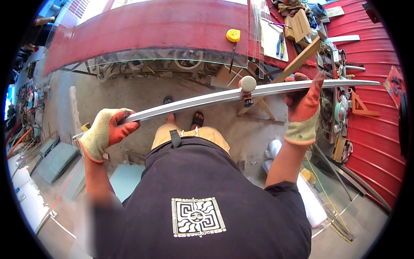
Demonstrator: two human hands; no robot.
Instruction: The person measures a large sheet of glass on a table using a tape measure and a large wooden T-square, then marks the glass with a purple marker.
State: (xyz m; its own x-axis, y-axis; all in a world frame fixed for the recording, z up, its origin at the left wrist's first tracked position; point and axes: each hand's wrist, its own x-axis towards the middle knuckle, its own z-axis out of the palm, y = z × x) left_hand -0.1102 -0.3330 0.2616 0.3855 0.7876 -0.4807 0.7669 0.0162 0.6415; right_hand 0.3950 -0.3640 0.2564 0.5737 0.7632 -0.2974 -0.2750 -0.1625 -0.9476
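Nearest, a black cloth shirt with a white square print (198, 217). Just beyond, held crossways in front of the body and above the floor, a long slim silver-grey metal strip (198, 100), right end higher in view than left. For a good hold, best to carry the load evenly on both hands, to avoid bending or twisting so slender a length, and to mind the free end jutting out past the right glove.

Around the left tip, the left hand (110, 131) in a cream knitted glove with a red-coated palm: fingers closed on the strip, no gap showing. Well along toward the other end, the right hand (304, 110), gloved alike: fingers curled about the strip, thumb upright; cannot tell how firmly pressed. Between the hands, at the strip, a cream round-topped fitting (248, 83), perhaps attached.

Farther down, black open sandals (197, 118) on grey concrete. Ahead, a dark red-topped bench (155, 30) bearing a yellow tape measure (233, 35) and blue-handled pliers (280, 45).
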